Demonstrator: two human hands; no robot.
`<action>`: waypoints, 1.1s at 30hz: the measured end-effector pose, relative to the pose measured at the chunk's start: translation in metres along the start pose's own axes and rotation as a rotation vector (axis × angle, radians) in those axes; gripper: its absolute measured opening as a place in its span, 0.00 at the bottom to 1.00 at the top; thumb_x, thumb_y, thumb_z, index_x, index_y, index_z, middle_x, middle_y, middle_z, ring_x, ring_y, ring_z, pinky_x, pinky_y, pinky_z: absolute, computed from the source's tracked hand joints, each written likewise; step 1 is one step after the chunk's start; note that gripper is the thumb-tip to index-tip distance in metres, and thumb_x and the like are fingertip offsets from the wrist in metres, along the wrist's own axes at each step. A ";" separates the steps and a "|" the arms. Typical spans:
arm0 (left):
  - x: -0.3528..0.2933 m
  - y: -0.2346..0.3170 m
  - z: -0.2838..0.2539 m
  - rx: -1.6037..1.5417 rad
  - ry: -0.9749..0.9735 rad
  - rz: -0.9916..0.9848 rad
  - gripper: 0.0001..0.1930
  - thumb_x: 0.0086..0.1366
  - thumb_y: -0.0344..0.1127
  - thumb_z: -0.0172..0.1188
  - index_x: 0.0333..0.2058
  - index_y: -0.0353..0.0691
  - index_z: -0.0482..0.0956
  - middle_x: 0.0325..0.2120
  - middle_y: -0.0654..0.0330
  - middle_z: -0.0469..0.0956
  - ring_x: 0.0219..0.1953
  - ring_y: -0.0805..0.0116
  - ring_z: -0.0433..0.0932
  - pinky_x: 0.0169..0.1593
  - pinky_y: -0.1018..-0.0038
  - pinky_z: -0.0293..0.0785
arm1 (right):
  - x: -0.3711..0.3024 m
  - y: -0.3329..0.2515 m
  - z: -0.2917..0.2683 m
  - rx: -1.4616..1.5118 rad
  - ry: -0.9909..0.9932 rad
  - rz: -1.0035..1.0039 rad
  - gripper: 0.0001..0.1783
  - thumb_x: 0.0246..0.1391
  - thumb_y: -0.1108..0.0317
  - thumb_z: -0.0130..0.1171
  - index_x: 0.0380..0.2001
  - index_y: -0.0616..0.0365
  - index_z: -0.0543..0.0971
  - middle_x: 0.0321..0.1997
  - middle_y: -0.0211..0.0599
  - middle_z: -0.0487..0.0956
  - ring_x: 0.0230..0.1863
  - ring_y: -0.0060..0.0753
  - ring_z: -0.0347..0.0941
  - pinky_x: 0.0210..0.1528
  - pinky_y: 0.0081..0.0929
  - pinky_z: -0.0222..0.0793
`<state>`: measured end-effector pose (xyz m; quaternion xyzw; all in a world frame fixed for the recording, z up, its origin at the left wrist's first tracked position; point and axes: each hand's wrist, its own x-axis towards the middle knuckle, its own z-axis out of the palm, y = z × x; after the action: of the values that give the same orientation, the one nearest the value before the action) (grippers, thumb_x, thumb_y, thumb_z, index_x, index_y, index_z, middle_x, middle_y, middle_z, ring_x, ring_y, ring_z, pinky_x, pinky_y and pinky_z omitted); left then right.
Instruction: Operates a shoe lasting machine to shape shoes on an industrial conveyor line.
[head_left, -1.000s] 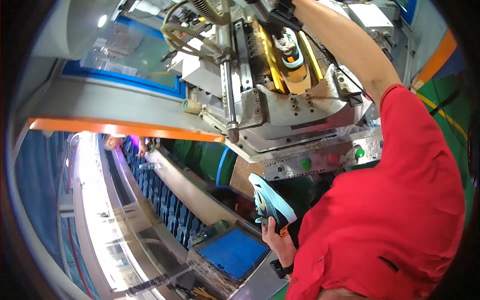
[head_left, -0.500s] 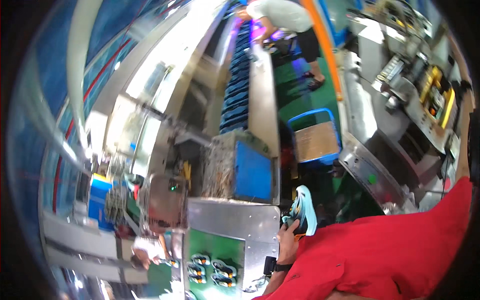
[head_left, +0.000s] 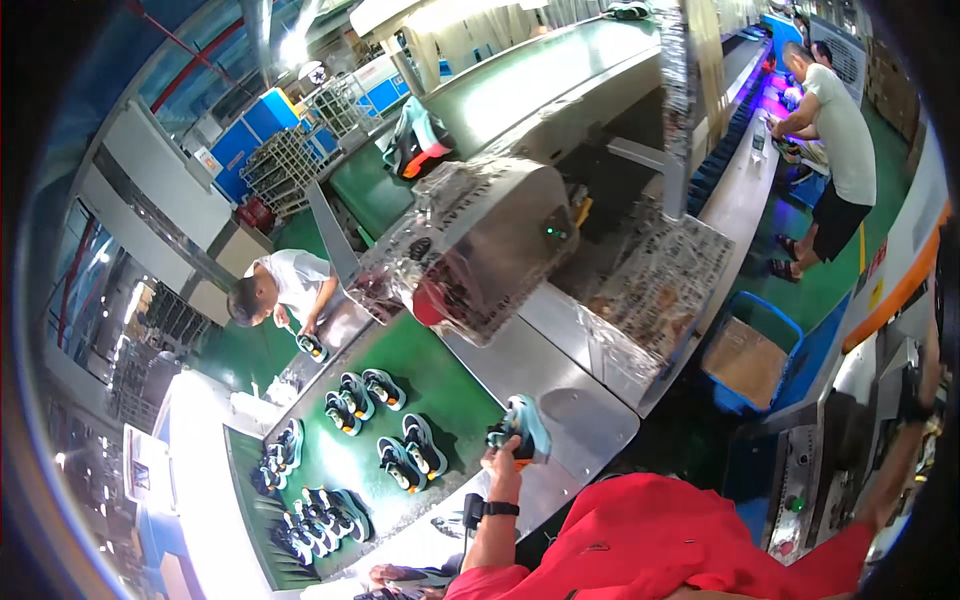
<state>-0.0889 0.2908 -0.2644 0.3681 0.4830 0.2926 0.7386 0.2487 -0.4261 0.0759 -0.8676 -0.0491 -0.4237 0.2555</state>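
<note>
My left hand [head_left: 502,468], a dark band with a small device at its wrist, is closed on a sneaker [head_left: 533,432] with a pale blue sole and dark upper. The sneaker is tilted above the metal edge of the green conveyor belt [head_left: 455,378]. Pairs of similar sneakers [head_left: 410,455] stand on that belt, left of my left hand. My right hand [head_left: 930,375] is at the far right rim of the picture, on an arm stretched out by the machine there; its fingers cannot be made out.
A machine housing wrapped in plastic [head_left: 500,245] stands beyond the belt. One person [head_left: 292,285] handles a sneaker across the belt; another [head_left: 840,135] stands by the far line. A blue cart with cardboard [head_left: 745,360] stands at right. More sneakers [head_left: 325,520] line the belt's near left.
My view has swung left, bringing much more of the green belt into the picture. My left hand, still holding the sneaker, is now nearer the belt. The right arm has dropped lower in view.
</note>
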 end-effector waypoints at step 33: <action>0.188 0.000 -0.036 0.209 -0.465 0.560 0.16 0.62 0.30 0.61 0.47 0.26 0.77 0.39 0.51 0.80 0.37 0.61 0.80 0.39 0.71 0.79 | 0.108 -0.646 0.266 0.774 -0.564 -0.275 0.23 0.43 0.54 0.68 0.35 0.64 0.84 0.24 0.34 0.80 0.24 0.23 0.75 0.24 0.24 0.69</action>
<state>-0.0546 0.4487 -0.3677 0.6160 0.2103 0.3407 0.6784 0.3113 0.2467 0.2818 -0.7755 -0.3840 -0.1529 0.4773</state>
